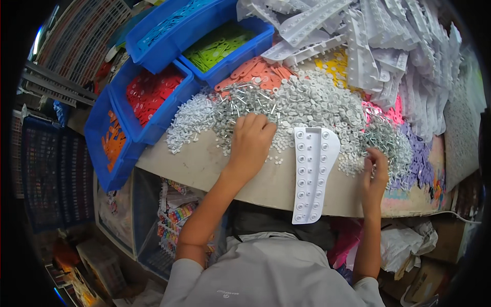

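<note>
A long white plastic piece (309, 176) with rows of round sockets and a wavy right side lies between my hands, its lower end past the table's front edge. My left hand (251, 140) is palm down, its fingers curled together into the heap of silvery metal pins (240, 105). Whatever they hold is hidden. At the edge of a second heap of metal pins (381, 135), my right hand (376, 176) has its fingers bent toward the thumb. I cannot make out anything in them. Small white round caps (314, 100) spread between the two heaps.
Blue bins (192, 84) with red, green, blue and orange flat parts stand at the left. White plastic strips (358, 51) pile high at the back right. Small white parts (186, 117), salmon pieces (258, 71) and purple pieces (419, 156) also lie on the table (204, 169).
</note>
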`<state>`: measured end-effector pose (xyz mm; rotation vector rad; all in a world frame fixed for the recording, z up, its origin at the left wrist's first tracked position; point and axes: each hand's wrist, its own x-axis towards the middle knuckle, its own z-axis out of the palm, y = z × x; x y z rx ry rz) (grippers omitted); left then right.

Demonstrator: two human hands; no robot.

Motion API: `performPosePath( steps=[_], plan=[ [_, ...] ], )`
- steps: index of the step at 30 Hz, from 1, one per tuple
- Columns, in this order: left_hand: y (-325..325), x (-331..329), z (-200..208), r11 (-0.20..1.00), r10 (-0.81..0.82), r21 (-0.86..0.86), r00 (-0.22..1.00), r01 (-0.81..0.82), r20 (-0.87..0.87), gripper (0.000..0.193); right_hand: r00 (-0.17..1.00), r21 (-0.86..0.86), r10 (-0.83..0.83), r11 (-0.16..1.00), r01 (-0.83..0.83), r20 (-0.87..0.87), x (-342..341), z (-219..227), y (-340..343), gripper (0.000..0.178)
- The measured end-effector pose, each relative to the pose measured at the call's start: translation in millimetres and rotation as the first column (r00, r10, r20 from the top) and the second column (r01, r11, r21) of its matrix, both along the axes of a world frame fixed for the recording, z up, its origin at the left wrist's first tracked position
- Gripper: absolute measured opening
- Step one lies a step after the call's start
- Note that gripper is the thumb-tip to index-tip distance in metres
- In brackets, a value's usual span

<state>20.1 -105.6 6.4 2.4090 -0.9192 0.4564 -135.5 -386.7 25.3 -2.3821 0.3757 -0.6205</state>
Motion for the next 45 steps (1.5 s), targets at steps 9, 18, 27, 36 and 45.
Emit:
performPosePath(
  steps=[9, 18, 27, 36, 45],
  plan=[
    [-24.0, 7.2, -4.7, 0.969, 0.097, 0.224, 0.994, -0.104, 0.041, 0.016, 0.981, 0.312, 0.186, 0.930, -0.195, 0.060, 38.6, 0.6, 58.1, 0.011],
    [-25.0, 2.7, -12.0, 0.978, 0.100, 0.182, 0.995, -0.099, 0.006, 0.011, 0.962, 0.210, 0.264, 0.947, -0.245, -0.066, 63.0, -14.7, 68.5, 0.016],
    [-28.4, -0.8, 23.9, 0.958, -0.057, -0.264, 0.834, -0.109, -0.548, 0.015, 0.950, 0.091, 0.309, 0.948, -0.305, -0.035, 61.5, -12.7, 66.3, 0.014],
    [-60.6, 4.1, 4.1, 0.922, -0.256, -0.374, 0.879, 0.098, -0.401, 0.018, 0.918, -0.174, 0.397, 0.905, -0.388, 0.018, 57.0, -13.3, 65.5, 0.023],
    [-66.2, 8.6, 2.4, 0.945, -0.283, -0.235, 0.928, 0.227, -0.241, 0.009, 0.968, -0.088, 0.217, 0.974, -0.207, 0.124, 40.9, -16.6, 56.1, 0.017]
  ],
)
